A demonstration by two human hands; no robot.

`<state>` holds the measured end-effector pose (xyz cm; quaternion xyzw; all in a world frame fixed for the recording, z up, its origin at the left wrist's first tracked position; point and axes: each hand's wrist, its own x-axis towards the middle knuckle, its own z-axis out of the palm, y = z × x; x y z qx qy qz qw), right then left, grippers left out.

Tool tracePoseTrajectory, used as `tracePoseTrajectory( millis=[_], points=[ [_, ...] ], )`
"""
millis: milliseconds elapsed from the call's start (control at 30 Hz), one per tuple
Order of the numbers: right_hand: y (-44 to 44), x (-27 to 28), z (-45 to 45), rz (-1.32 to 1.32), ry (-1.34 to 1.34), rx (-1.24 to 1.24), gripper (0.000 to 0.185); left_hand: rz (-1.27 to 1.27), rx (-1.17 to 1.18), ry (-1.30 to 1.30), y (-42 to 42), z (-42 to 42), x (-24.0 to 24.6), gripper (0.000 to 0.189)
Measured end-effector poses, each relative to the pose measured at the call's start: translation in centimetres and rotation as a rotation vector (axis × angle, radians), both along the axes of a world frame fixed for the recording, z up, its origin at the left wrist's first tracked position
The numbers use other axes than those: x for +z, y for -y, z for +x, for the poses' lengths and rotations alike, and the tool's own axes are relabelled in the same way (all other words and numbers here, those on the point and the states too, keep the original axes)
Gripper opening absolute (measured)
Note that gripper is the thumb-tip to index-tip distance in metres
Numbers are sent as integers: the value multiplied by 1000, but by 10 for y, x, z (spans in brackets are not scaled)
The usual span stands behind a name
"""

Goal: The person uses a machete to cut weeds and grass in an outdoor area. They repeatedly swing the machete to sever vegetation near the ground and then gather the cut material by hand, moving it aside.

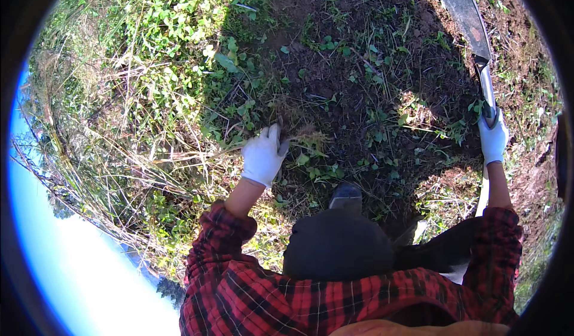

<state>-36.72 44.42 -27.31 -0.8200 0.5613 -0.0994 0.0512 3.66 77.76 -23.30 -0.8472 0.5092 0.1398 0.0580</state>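
My left hand [264, 154], in a white work glove, is closed low over the ground. Dry grass stems [193, 155] stretch out to its left, and a brownish tuft [314, 138], perhaps roots, shows just past the fingertips. The fingers hide the exact point of the grip. On the right, my right hand [493, 136], also gloved, grips the shaft of a long-handled bladed tool [486, 82]. Its broad, dark metal blade [466, 17] points away from me and runs out of view at the top. The pale handle [483, 192] continues back beside my forearm.
Shaded soil [332, 80] with low weeds and cut stems lies before me. Leafy green plants [175, 26] and tall dry grass [85, 156] stand on the left. My boot [346, 197] is planted below the middle. Bare reddish earth [529, 112] is at right.
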Motion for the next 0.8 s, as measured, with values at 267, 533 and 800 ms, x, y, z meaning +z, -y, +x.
tracePoseTrajectory(
  millis=[267,533,800],
  points=[
    [-8,26,24,112,-3,-88,34,384,310,198,156,153,-47,47],
    [-7,25,25,104,-61,-99,39,403,253,153,151,142,-45,35],
    [-2,13,12,52,-5,-33,37,447,-118,-114,-48,-47,-10,38]
  ],
)
